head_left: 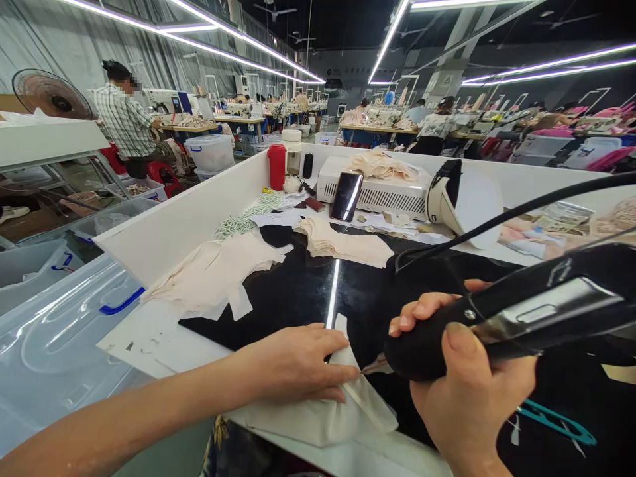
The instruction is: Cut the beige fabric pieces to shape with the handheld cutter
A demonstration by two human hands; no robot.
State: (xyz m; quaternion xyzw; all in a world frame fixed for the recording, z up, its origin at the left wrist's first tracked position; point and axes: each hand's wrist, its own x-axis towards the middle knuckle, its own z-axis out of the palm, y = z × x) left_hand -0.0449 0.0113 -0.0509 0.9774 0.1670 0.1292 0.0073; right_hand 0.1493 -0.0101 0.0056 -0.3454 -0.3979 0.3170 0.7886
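"How are the hands set?"

"The right hand (472,397) wraps firmly around a black handheld tool (561,298). The left hand (298,364) lies over pale cloth (355,411) at the near table edge, fingers extended; whether they pinch, I can't tell."

"Advice?"

"Keep the cloth flat, I'd say, and the cord (517,211) beyond clear."

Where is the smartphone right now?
In the head view, the smartphone stands tilted slightly right of centre, in front of the white slotted box and just beyond the stack of cream fabric pieces.
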